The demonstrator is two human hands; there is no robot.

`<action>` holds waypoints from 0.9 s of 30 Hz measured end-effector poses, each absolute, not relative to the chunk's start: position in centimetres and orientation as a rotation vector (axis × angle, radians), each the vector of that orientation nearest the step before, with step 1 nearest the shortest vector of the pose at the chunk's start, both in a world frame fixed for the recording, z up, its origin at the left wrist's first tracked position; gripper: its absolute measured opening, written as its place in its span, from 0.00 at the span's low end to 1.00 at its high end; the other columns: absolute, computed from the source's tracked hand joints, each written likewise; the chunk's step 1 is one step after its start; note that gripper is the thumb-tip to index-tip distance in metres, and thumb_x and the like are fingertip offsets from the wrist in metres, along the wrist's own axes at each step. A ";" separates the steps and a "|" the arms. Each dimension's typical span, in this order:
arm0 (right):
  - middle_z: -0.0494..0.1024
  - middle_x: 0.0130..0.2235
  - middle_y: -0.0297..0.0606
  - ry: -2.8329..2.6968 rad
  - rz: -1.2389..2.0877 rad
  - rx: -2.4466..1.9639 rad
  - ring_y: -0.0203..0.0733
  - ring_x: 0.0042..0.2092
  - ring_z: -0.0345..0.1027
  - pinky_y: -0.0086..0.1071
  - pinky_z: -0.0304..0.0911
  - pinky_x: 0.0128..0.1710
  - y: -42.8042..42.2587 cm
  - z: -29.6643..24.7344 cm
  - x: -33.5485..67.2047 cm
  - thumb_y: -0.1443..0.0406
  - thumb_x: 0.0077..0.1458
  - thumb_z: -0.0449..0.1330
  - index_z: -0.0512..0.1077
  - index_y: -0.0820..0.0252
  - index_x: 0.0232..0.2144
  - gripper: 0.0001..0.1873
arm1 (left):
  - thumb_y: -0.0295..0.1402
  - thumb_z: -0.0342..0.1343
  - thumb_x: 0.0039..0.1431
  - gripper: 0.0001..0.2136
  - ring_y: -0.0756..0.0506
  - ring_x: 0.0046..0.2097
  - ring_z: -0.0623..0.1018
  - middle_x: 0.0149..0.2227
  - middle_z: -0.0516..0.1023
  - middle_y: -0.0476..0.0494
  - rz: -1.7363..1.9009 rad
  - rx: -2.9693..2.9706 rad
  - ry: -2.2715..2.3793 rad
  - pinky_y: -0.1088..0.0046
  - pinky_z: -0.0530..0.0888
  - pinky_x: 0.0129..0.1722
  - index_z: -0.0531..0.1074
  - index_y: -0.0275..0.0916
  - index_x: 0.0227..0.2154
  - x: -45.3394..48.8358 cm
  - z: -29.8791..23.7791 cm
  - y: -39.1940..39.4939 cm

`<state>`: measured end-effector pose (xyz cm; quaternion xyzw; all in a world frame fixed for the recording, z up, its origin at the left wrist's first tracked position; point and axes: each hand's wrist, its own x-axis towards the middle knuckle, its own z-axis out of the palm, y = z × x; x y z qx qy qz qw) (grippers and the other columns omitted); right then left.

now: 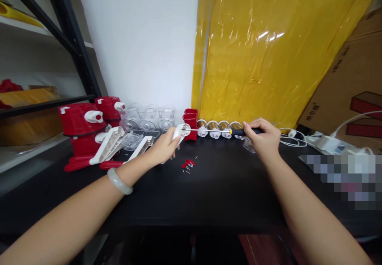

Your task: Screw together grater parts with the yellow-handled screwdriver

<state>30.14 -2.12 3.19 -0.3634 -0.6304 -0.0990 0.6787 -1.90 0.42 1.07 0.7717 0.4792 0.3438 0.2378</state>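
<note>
A white plastic crank handle (180,130) is gripped in my left hand (164,147), its round hollow end turned to the right. My right hand (264,137) is wrapped round the dark grip of a screwdriver (213,131), held level. The metal shaft points left, and its tip reaches into the handle's hollow end; whether it touches a screw there is hidden. Below my left hand, several small red pieces (188,162) and loose screws (188,172) lie on the black table (227,193). Two more white handles with red grips (103,147) (140,149) lie to the left.
Red grater bodies (79,119) stand at the left beside clear cups (149,112). Red parts (190,119) and several metal grater drums (213,127) line the back. Chargers with white cables (326,142) and a cardboard box (346,70) are at the right; a shelf (30,106) stands left.
</note>
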 end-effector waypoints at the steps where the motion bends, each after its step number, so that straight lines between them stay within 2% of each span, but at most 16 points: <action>1: 0.74 0.23 0.33 -1.420 -0.233 -0.813 0.37 0.27 0.67 0.34 0.62 0.31 -2.2 3.2 30.1 0.65 0.52 0.66 0.72 0.57 0.20 0.11 | 0.42 0.43 0.65 0.11 0.46 0.22 0.75 0.32 0.74 0.47 0.941 2.121 1.306 0.70 0.71 0.20 0.58 0.41 0.44 -1.9 1.1 0.3; 7: 0.74 0.23 0.33 -1.434 -0.289 -0.823 0.38 0.26 0.67 0.35 0.63 0.31 -2.5 3.4 30.0 0.63 0.52 0.66 0.71 0.57 0.19 0.13 | 0.44 0.42 0.66 0.12 0.46 0.23 0.76 0.32 0.74 0.47 0.925 2.181 1.240 0.69 0.72 0.23 0.58 0.41 0.41 -1.8 1.5 -0.1; 15: 0.75 0.23 0.36 -1.402 -0.310 -0.893 0.41 0.28 0.69 0.38 0.65 0.32 -2.9 3.8 30.0 0.57 0.53 0.65 0.71 0.54 0.19 0.14 | 0.45 0.41 0.67 0.13 0.45 0.25 0.76 0.33 0.76 0.46 0.923 2.168 1.271 0.69 0.72 0.26 0.58 0.41 0.43 -2.1 1.3 0.2; 27: 0.75 0.24 0.35 -1.483 -0.367 -0.824 0.40 0.27 0.69 0.38 0.65 0.31 -3.5 4.0 29.6 0.62 0.53 0.65 0.70 0.54 0.20 0.12 | 0.41 0.40 0.67 0.10 0.45 0.25 0.76 0.29 0.75 0.48 0.883 2.252 1.354 0.68 0.70 0.30 0.58 0.41 0.42 -1.9 1.7 -0.2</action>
